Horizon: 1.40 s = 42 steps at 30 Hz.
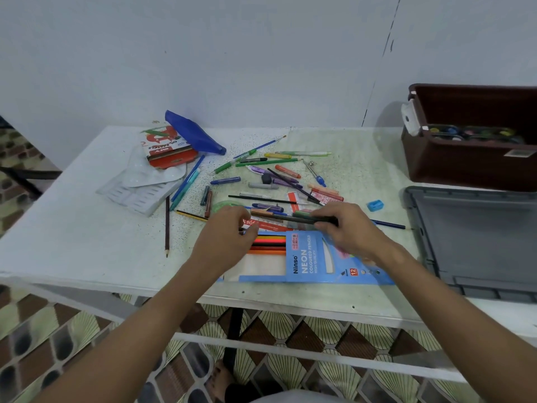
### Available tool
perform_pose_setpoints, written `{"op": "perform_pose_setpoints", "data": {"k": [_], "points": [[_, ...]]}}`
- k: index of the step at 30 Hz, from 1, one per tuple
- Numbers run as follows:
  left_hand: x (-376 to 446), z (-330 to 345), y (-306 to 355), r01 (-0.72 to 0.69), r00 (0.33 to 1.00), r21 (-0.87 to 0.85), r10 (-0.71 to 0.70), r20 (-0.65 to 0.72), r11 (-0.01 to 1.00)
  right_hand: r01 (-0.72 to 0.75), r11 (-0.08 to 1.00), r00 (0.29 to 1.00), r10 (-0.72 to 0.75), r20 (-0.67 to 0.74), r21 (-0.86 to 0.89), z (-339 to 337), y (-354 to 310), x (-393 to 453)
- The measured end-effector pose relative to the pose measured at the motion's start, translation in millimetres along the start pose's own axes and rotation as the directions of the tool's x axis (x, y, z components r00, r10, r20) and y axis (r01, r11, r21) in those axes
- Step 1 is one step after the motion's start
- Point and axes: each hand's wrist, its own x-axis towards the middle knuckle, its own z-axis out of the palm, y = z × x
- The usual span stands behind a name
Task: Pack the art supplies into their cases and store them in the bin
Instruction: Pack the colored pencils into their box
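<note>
Right hand [353,228] holds dark pencils [293,218] above blue pencil case [305,264]

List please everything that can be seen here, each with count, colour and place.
pencil box: one, blue, front of table, partly filled
pencils in box: several, red, orange, black
bundle of pencils: several, dark, in right grip
loose pens and crayons: many, mixed, table centre
sharpener: one, blue, right of pile
pouch: one, blue, back left
pastel box: one, red, back left
bin: one, brown, back right
lid: one, grey, right
left hand: at box opening
right hand: holds bundle
</note>
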Motion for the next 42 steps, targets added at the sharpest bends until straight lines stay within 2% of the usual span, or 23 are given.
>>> {"op": "perform_pose_setpoints", "data": {"k": [2,4,5,7,9,10,13,15,17,19,22,25,28,31,32,34,36,38,40,42], "points": [[3,0,10,0.116,0.993,-0.021,-0.115,0.039,0.993,-0.004,1.000,0.999,0.004,-0.040,0.003,-1,-2,3],[5,1,21,0.268,0.953,-0.194,-0.230,0.198,0.944,-0.022,0.998,0.995,0.028,-0.099,0.059,-4,-5,6],[6,0,28,0.377,0.912,-0.353,-0.275,0.305,0.856,-0.028,0.993,0.993,0.041,-0.114,0.115,-6,-7,7],[9,-2,41,0.547,0.832,-0.596,-0.299,0.467,0.588,-0.019,0.975,0.994,0.042,-0.100,0.223,-9,-13,9],[15,-1,49,0.539,0.840,-0.759,-0.290,0.458,0.366,-0.009,0.953,0.997,0.031,-0.068,0.303,-12,-18,9],[19,-1,51,0.494,0.862,-0.818,-0.288,0.417,0.295,-0.013,0.941,0.998,0.034,-0.055,0.338,-13,-21,9],[27,-3,55,0.375,0.912,-0.896,-0.265,0.312,0.236,-0.046,0.897,0.997,0.071,-0.040,0.439,-14,-26,12],[30,-4,55,0.334,0.928,-0.902,-0.262,0.265,0.274,-0.057,0.886,0.989,0.112,-0.094,0.461,-16,-28,15],[29,-5,55,0.262,0.954,-0.861,-0.250,0.164,0.435,-0.075,0.860,0.974,0.172,-0.149,0.504,-20,-32,17],[26,-5,56,0.151,0.985,-0.799,-0.160,0.070,0.581,-0.075,0.783,0.970,0.201,-0.137,0.618,-24,-36,18],[26,-3,59,0.011,1.000,-0.694,-0.004,0.011,0.720,-0.073,0.676,0.973,0.208,-0.095,0.733,-27,-41,19],[30,1,57,-0.179,0.984,-0.460,0.170,-0.062,0.870,-0.098,0.581,0.973,0.227,-0.045,0.808,-25,-43,21],[28,1,53,-0.250,0.965,-0.302,0.262,-0.003,0.920,-0.139,0.483,0.976,0.217,0.035,0.864,-20,-43,18],[21,-3,50,-0.162,0.965,-0.366,0.224,0.135,0.917,-0.184,0.410,0.969,0.228,0.095,0.893,-13,-42,11],[19,-6,48,-0.133,0.965,-0.380,0.206,0.159,0.915,-0.197,0.429,0.967,0.233,0.103,0.882,-10,-41,9],[15,-12,41,-0.120,0.967,-0.327,0.185,0.173,0.937,-0.213,0.603,0.970,0.225,0.092,0.768,-6,-36,1],[10,-21,29,-0.130,0.963,-0.201,0.172,0.208,0.971,-0.204,0.800,0.979,0.184,0.092,0.565,-5,-30,-9],[5,-30,13,-0.124,0.950,-0.100,0.147,0.276,0.987,-0.162,0.939,0.986,0.146,0.077,0.302,-6,-23,-20],[-2,-38,-3,-0.107,0.930,-0.048,0.117,0.348,0.993,-0.141,0.984,0.987,0.131,0.090,0.113,-6,-13,-28],[-7,-43,-13,-0.128,0.914,-0.001,0.119,0.388,0.992,-0.134,0.991,0.979,0.128,0.161,0.027,-4,-4,-34]]}}
